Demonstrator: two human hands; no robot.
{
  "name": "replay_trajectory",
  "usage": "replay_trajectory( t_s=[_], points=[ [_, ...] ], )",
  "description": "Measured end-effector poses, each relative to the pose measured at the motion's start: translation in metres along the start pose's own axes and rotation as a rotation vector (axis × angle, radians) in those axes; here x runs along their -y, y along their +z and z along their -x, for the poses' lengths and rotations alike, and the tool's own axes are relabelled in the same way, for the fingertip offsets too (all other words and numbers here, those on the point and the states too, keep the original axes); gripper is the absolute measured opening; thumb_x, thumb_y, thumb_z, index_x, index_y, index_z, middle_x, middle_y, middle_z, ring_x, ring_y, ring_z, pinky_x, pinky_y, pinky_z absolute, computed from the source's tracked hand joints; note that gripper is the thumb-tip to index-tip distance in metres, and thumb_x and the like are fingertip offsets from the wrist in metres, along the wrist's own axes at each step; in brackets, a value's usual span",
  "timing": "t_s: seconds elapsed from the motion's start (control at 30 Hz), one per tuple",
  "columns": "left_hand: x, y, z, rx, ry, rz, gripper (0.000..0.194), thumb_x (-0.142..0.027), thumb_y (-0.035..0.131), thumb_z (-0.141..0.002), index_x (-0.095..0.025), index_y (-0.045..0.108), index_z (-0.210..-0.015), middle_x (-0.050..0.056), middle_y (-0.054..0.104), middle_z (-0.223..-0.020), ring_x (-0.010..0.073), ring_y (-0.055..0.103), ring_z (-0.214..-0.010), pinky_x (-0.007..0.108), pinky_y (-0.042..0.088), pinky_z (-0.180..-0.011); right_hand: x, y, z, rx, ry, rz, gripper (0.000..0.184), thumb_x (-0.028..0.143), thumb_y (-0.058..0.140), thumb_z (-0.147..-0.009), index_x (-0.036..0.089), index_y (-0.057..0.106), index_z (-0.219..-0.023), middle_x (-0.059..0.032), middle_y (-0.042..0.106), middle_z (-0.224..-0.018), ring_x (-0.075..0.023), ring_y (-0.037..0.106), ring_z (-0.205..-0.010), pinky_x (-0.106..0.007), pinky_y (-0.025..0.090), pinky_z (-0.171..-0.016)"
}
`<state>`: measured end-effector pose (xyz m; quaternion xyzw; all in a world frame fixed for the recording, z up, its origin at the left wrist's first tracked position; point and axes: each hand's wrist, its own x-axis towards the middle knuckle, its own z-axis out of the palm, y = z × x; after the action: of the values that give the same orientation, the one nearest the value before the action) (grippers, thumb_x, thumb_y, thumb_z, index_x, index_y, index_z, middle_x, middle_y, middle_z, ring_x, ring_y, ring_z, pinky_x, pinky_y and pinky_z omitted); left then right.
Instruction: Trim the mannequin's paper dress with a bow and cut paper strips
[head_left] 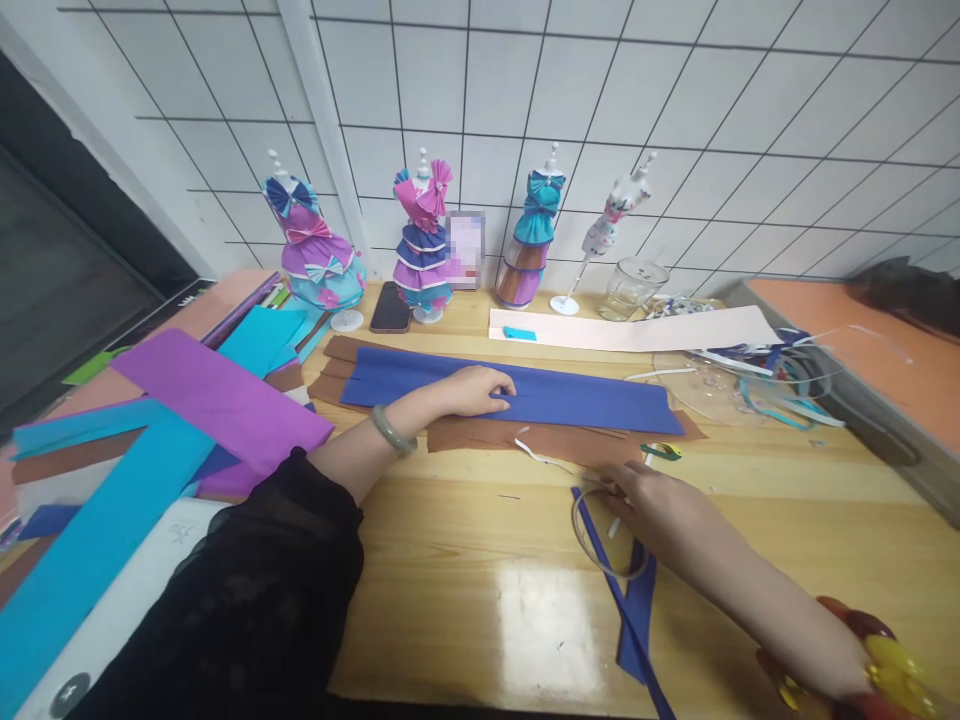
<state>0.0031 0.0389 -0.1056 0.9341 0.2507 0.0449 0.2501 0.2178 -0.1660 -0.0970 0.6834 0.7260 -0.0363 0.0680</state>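
Note:
My left hand (474, 390) rests with curled fingers on a long blue paper strip (570, 398), pinching a fold near its middle. The blue strip lies over brown paper (517, 437). My right hand (652, 508) lies palm down on the wooden table (465, 580), its fingers over a clear tape ring (600, 545) and beside a narrow blue paper offcut (634, 610). A thin white strip (536, 452) curls just beyond its fingertips. Whether the right hand grips anything is hidden.
Several small mannequins in paper dresses (424, 235) stand along the tiled wall, with a phone (390, 306), a glass (631, 288) and a pale pink sheet (637, 330). Purple and cyan sheets (217, 395) pile up at left. Paper scraps (765, 385) litter the right.

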Motion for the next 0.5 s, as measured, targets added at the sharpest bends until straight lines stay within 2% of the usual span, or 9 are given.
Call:
replay_trajectory(
  t_s=[0.1, 0.3, 0.4, 0.5],
  points=[
    [0.0, 0.0, 0.0, 0.003, -0.007, 0.002, 0.03, -0.03, 0.055, -0.077, -0.019, 0.062, -0.104, 0.003, 0.066, -0.096, 0.0142, 0.058, -0.079, 0.022, 0.039, -0.066, 0.002, -0.001, -0.004, 0.043, 0.055, -0.012, 0.023, 0.023, 0.038, -0.088, 0.016, 0.06, -0.086, -0.0086, 0.066, -0.075, -0.022, 0.065, -0.068, -0.027, 0.037, -0.054],
    [0.0, 0.0, -0.001, 0.0, -0.033, -0.002, 0.032, -0.031, 0.055, -0.076, -0.018, 0.062, -0.104, 0.003, 0.065, -0.091, 0.0139, 0.057, -0.077, 0.022, 0.038, -0.064, 0.002, 0.0, -0.004, 0.02, -0.047, 0.028, 0.024, 0.017, 0.038, -0.088, 0.016, 0.057, -0.074, -0.0092, 0.064, -0.076, -0.0209, 0.064, -0.068, -0.028, 0.037, -0.054],
    [0.0, 0.0, -0.002, 0.004, -0.044, 0.013, 0.032, -0.032, 0.055, -0.076, -0.018, 0.063, -0.104, 0.003, 0.064, -0.089, 0.0138, 0.056, -0.076, 0.022, 0.038, -0.064, 0.008, -0.007, 0.0, 0.012, -0.036, 0.154, 0.019, 0.005, 0.041, -0.08, 0.014, 0.056, -0.074, -0.0094, 0.063, -0.067, -0.0231, 0.063, -0.061, -0.029, 0.036, -0.051],
    [0.0, 0.0, -0.002, 0.002, -0.04, 0.028, 0.032, -0.032, 0.055, -0.076, -0.018, 0.063, -0.103, 0.003, 0.064, -0.089, 0.0137, 0.056, -0.076, 0.022, 0.038, -0.064, 0.015, -0.022, 0.005, -0.016, -0.041, 0.266, 0.023, -0.006, 0.044, -0.069, 0.014, 0.056, -0.071, -0.0102, 0.063, -0.064, -0.0248, 0.063, -0.06, -0.03, 0.035, -0.05]
  ],
)
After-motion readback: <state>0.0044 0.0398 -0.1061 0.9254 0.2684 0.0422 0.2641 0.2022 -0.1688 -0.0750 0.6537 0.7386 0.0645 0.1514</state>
